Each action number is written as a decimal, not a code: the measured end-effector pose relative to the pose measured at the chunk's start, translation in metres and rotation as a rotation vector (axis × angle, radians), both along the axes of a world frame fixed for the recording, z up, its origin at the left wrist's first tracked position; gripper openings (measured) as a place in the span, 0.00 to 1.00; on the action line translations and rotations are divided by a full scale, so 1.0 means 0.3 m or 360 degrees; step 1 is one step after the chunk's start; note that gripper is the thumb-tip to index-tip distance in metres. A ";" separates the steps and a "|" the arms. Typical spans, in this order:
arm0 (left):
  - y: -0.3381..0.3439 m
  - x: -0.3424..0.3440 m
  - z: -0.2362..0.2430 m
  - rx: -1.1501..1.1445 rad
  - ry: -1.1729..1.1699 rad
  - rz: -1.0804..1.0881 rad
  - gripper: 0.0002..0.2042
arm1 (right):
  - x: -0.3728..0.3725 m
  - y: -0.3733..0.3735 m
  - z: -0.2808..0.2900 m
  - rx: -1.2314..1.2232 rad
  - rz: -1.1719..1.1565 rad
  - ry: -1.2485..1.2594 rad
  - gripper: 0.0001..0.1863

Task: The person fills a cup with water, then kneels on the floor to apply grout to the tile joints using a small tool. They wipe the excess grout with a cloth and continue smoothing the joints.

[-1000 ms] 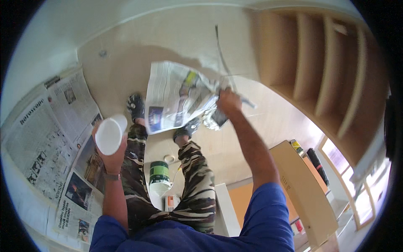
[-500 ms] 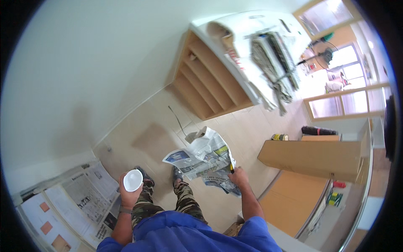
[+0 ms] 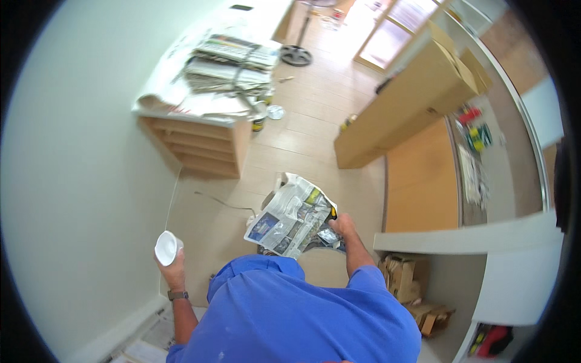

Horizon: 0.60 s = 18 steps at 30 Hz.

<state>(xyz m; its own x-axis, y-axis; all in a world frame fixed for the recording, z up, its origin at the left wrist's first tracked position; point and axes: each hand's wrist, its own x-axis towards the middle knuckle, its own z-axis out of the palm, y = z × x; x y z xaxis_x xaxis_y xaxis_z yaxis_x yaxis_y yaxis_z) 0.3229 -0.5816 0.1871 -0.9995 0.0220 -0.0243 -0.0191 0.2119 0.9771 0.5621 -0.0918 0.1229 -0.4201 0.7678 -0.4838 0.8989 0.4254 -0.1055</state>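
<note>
My left hand (image 3: 173,270) is closed around a white plastic cup (image 3: 167,248), its mouth facing up, beside the pale wall. Out to the right, my right hand (image 3: 343,224) grips the edge of a spread newspaper sheet (image 3: 293,215). A small yellow and black handle (image 3: 333,213) shows at the fingers of that hand; what tool it belongs to is hidden. The newspaper hangs in front of me above the floor, its printed side up and slightly crumpled. A dark, thin cord or wire (image 3: 224,201) runs out from beside the paper's left edge.
A wooden shelf unit (image 3: 203,148) stands against the wall ahead, with a tied newspaper bundle (image 3: 233,66) on top. Paint tins (image 3: 259,118) stand behind it. A long cardboard box (image 3: 402,103) leans at the right, near a white-edged cabinet (image 3: 460,242).
My body and view have turned right, so the shelf unit now lies farther left. Both hands keep their hold, and the cup is now beside the wall.
</note>
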 end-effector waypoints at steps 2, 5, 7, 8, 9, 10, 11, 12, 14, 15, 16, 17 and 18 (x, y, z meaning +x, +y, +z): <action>-0.035 -0.088 0.011 -0.0088 0.0077 -0.0020 0.31 | -0.009 -0.014 -0.012 -0.0027 -0.0148 0.0064 0.22; -0.091 -0.204 -0.040 -0.0219 0.0195 -0.0181 0.32 | 0.020 -0.101 -0.025 0.0030 -0.0316 0.0109 0.22; -0.003 -0.220 -0.008 -0.0055 0.0175 -0.0251 0.32 | 0.048 -0.037 -0.011 0.0069 -0.0385 0.0200 0.21; -0.001 -0.269 0.020 -0.0036 0.0094 -0.0303 0.31 | 0.039 -0.089 -0.037 0.0036 -0.0434 0.0253 0.21; 0.036 -0.320 0.051 -0.0003 0.0005 -0.0329 0.30 | 0.048 -0.091 -0.067 0.0014 -0.0492 0.0181 0.21; 0.050 -0.383 0.030 -0.0020 -0.0032 -0.0346 0.30 | 0.019 -0.115 -0.035 0.0060 -0.0534 0.0124 0.21; 0.066 -0.442 0.005 -0.0025 0.0079 -0.0445 0.30 | 0.016 -0.134 -0.021 0.0137 -0.0510 0.0145 0.23; 0.101 -0.487 -0.016 -0.0032 0.0146 -0.0418 0.30 | 0.037 -0.151 -0.023 0.0175 -0.0525 0.0153 0.24; 0.181 -0.564 0.007 -0.0056 0.0228 -0.0517 0.29 | 0.107 -0.184 -0.101 0.0205 -0.0562 0.0091 0.25; 0.202 -0.606 -0.009 -0.0082 0.0276 -0.0514 0.28 | 0.115 -0.189 -0.124 0.0233 -0.0577 0.0037 0.26; 0.224 -0.660 -0.034 -0.0098 0.0333 -0.0519 0.27 | 0.102 -0.199 -0.133 0.0254 -0.0579 0.0022 0.26; 0.239 -0.709 -0.055 -0.0096 0.0328 -0.0498 0.28 | 0.080 -0.227 -0.121 0.0255 -0.0585 0.0007 0.26; 0.254 -0.756 -0.081 -0.0093 0.0325 -0.0482 0.28 | 0.067 -0.245 -0.123 0.0258 -0.0595 -0.0007 0.26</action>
